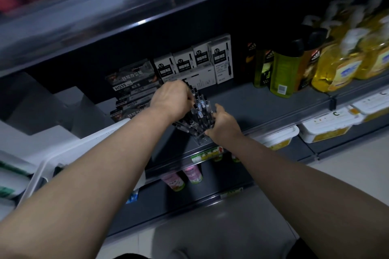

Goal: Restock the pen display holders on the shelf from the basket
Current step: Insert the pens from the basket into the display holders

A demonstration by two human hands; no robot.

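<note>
– Forearms stretch out toward the shelf (263,107). Which step is this?
– Filling, I judge. The basket (69,149) sits off the shelf, beyond its front edge at the left. Boxes (189,65) line the shelf's back. The holder (200,140) stands near its front edge.
– And the hands?
– The left hand (171,100) curls over the tops of the pens (199,107), gripping a bunch. The right hand (224,125) clasps the holder's right side, steadying it.
– Where are the pens?
– Crowded in the holder, leaning and fanned out.
– Next move?
– Probably seating that bunch fully, letting go, then reaching into the basket. The holder looks nearly full, so it wants a gentle push or it may tip.
</note>
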